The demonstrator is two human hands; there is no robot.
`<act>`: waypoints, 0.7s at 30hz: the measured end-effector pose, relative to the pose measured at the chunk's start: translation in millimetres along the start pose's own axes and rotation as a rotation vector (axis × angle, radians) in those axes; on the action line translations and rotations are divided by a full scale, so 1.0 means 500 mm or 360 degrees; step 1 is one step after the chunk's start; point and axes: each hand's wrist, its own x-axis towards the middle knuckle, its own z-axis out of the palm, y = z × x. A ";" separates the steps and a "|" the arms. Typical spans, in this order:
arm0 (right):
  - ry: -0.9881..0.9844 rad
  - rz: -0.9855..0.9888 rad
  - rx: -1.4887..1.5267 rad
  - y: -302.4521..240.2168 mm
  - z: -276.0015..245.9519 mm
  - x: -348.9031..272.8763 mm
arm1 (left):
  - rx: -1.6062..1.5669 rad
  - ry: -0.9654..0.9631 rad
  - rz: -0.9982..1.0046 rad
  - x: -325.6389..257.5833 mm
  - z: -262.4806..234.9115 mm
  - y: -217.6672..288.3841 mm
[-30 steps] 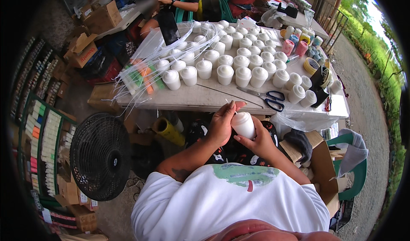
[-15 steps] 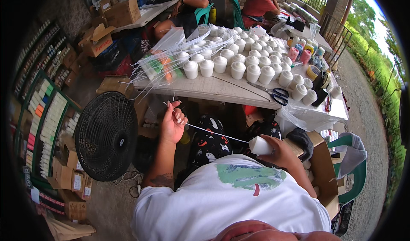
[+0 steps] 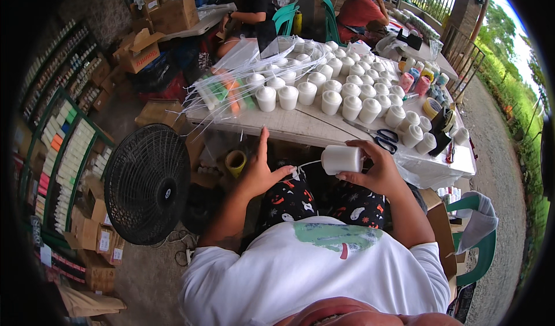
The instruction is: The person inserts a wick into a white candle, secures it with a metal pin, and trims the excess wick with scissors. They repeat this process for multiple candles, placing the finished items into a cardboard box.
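My right hand [image 3: 378,167] grips a white candle [image 3: 340,159] over my lap, lying on its side with its end toward the left. From that end a white wick [image 3: 310,163] runs left, close to the thumb of my left hand [image 3: 259,173]. My left hand is open, with its fingers stretched upward and thumb out; whether the thumb touches the wick I cannot tell. Rows of similar white candles [image 3: 331,102] with domed tops stand on the table [image 3: 272,123] ahead. A bundle of long white wicks [image 3: 231,83] lies at the table's left.
Scissors [image 3: 385,140] and a thin metal rod lie near the table's front edge. A black fan [image 3: 147,184] stands to my left, beyond it racks [image 3: 63,152] and cardboard boxes [image 3: 139,49]. A green chair [image 3: 481,251] is at right. Two people sit behind the table.
My left hand has opened from its pinch on the wick and moved right. My right hand has raised the candle, turning it so its end faces left. The view has shifted slightly.
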 end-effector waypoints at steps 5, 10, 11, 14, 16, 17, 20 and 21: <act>0.0100 -0.0133 0.0096 -0.020 0.020 0.049 | -0.1123 -0.0464 0.0253 0.078 0.054 0.088; 0.0223 -0.0144 -0.0013 -0.004 0.000 0.056 | -0.1147 -0.0415 0.0112 0.093 0.084 0.077; 0.0211 -0.0150 -0.0076 0.002 0.000 0.055 | -0.1083 -0.0429 0.0113 0.093 0.086 0.074; 0.0242 -0.0220 -0.0111 0.007 0.002 0.053 | -0.1025 -0.0458 0.0161 0.098 0.111 0.060; 0.0309 -0.0226 -0.0084 0.007 0.010 0.049 | -0.1173 -0.0431 0.0140 0.092 0.122 0.078; 0.0349 -0.0245 -0.0074 0.004 0.010 0.051 | -0.1041 -0.0395 0.0233 0.098 0.123 0.079; 0.0321 -0.0218 -0.0220 -0.016 0.000 0.045 | -0.0809 -0.0298 0.0431 0.112 0.119 0.092; 0.0330 -0.0243 -0.0303 -0.019 -0.003 0.043 | -0.0845 -0.0275 0.0447 0.113 0.112 0.111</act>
